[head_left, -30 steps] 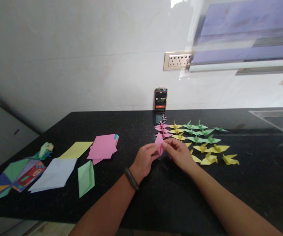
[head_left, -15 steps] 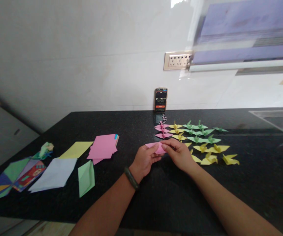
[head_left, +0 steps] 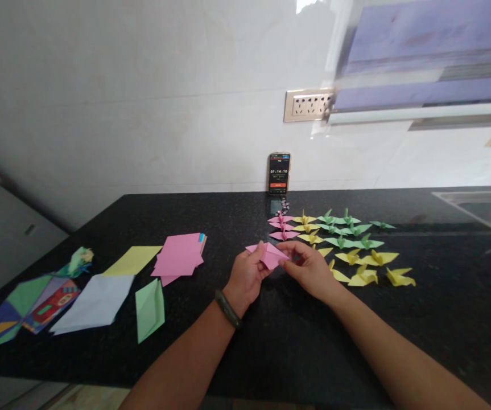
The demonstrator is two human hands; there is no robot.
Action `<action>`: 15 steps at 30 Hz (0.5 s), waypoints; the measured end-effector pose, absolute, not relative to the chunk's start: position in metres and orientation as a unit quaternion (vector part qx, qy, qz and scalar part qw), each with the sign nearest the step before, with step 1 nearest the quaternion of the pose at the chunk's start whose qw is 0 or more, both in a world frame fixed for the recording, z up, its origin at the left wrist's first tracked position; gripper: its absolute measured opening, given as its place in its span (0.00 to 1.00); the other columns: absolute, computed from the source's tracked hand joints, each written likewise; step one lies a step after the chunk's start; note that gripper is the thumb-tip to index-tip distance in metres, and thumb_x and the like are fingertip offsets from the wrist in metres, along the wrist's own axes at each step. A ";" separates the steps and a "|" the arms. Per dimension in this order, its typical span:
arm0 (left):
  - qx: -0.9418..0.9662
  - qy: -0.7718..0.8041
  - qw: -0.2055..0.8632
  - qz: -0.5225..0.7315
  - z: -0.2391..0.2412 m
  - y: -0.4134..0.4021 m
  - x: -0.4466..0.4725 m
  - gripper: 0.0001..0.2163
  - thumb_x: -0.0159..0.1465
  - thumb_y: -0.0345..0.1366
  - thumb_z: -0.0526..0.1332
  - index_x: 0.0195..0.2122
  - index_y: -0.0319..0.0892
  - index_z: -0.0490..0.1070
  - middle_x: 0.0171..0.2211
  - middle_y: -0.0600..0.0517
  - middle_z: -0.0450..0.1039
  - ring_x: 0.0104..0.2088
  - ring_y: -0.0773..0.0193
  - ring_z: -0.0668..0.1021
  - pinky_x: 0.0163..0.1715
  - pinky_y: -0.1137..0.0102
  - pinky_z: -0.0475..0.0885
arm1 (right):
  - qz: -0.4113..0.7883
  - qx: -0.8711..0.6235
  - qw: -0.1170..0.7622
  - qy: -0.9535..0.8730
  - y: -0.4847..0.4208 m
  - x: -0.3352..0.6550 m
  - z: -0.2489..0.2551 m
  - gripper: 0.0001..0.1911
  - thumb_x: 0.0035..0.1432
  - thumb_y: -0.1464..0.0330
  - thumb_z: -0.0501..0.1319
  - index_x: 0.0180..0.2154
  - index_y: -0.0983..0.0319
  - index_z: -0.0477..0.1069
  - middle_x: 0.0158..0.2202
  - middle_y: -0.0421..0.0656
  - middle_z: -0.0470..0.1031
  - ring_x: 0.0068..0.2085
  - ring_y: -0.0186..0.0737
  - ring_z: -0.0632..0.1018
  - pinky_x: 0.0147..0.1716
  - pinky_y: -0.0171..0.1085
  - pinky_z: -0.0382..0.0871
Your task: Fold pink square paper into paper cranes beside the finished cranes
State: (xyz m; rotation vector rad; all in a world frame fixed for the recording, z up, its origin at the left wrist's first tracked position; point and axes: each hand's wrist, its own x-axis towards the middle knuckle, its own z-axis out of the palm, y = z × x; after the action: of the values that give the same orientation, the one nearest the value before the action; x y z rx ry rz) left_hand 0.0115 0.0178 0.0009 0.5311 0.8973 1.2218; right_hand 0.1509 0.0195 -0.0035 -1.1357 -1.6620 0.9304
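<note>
Together, both hands' fingers (head_left: 258, 254) pinch pink paper (head_left: 273, 259) above black counter (head_left: 281, 336) beside pale wall (head_left: 164, 125).

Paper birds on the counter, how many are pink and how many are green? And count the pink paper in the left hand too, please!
Pink birds: 3
Green birds: 7
Folded pink paper in the left hand: 1
Total: 11
</note>
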 end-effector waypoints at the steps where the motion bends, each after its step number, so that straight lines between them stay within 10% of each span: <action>1: 0.244 0.405 0.690 0.547 0.001 0.018 0.012 0.14 0.52 0.42 0.63 0.31 0.35 0.70 0.26 0.49 0.73 0.25 0.68 0.74 0.27 0.74 0.68 | 0.385 -0.457 0.447 -0.665 0.020 0.151 -0.004 0.13 0.47 0.68 0.60 0.38 0.61 0.70 0.27 0.39 0.70 0.26 0.33 0.68 0.25 0.32 0.62; 15: 0.362 0.465 0.579 0.563 0.001 0.016 0.013 0.16 0.50 0.46 0.63 0.27 0.34 0.72 0.22 0.50 0.72 0.22 0.67 0.73 0.23 0.73 0.67 | 0.311 -0.471 0.426 -0.707 0.021 0.154 -0.001 0.09 0.51 0.64 0.58 0.34 0.61 0.72 0.27 0.42 0.74 0.28 0.36 0.72 0.28 0.35 0.66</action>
State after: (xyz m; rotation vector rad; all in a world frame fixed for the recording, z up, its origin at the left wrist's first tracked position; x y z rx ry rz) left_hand 0.0129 0.0158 0.0006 0.8462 1.0882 1.3158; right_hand 0.1536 0.0207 -0.0012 -1.1776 -1.7678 0.7771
